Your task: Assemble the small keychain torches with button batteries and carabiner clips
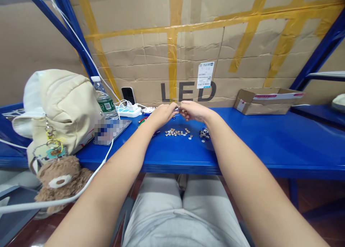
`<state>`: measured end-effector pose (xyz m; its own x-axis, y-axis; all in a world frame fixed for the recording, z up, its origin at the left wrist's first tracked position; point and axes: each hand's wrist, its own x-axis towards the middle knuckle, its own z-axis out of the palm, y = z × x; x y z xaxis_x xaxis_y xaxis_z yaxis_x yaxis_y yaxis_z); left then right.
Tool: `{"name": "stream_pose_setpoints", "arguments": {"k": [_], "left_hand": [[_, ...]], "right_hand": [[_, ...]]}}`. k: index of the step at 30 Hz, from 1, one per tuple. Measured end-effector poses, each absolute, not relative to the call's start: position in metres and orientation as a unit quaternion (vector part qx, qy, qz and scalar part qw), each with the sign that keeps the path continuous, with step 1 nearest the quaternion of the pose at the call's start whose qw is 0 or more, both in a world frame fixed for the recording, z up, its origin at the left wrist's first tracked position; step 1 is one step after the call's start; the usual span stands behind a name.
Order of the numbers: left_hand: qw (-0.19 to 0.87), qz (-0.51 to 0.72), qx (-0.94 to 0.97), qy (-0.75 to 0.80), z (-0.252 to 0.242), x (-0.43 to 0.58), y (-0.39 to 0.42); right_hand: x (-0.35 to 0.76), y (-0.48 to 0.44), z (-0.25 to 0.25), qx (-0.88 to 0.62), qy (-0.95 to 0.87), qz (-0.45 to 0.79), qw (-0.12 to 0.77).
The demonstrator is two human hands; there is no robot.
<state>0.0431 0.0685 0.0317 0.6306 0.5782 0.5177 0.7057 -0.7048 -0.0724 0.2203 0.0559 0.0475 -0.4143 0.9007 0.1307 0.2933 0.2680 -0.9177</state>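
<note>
Fingers (172,110) of both hands pinch, it seems, one small metal piece (177,109) above the scattered discs (178,132).

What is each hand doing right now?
Left hand: pinched on a small item, too small to identify.
Right hand: fingers meet the same item.

We think this is a storeroom or workshop, since we see a blue metal shelf (283,142) for a table and taped cardboard (188,42) behind it.
</note>
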Motion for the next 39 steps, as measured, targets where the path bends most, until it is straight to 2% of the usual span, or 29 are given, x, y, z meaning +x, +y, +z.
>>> {"name": "stream_pose_setpoints", "arguments": {"k": [8,14,19,23,27,35,39], "left_hand": [[-0.075,-0.326,-0.868,-0.367,0.032,0.043,0.066],[-0.173,-0.343,-0.849,-0.363,0.029,0.038,0.073],[-0.197,-0.334,-0.848,-0.361,0.028,0.036,0.077],[-0.176,-0.33,-0.856,-0.357,0.028,0.035,0.075],[-0.111,-0.297,-0.874,-0.367,0.029,0.034,0.069],[0.103,-0.178,-0.897,-0.391,0.032,0.035,0.071],[0.146,-0.178,-0.894,-0.384,0.032,0.037,0.072]], "right_hand": [[0.219,0.061,0.044,-0.453,-0.786,0.227,0.355],[0.226,0.061,0.044,-0.407,-0.835,0.081,0.362],[0.226,0.064,0.044,-0.37,-0.847,0.043,0.379],[0.225,0.065,0.045,-0.372,-0.846,0.025,0.381],[0.222,0.064,0.044,-0.386,-0.845,0.033,0.368],[0.225,0.063,0.04,-0.424,-0.819,0.188,0.338],[0.228,0.063,0.04,-0.421,-0.81,0.227,0.338]]}}
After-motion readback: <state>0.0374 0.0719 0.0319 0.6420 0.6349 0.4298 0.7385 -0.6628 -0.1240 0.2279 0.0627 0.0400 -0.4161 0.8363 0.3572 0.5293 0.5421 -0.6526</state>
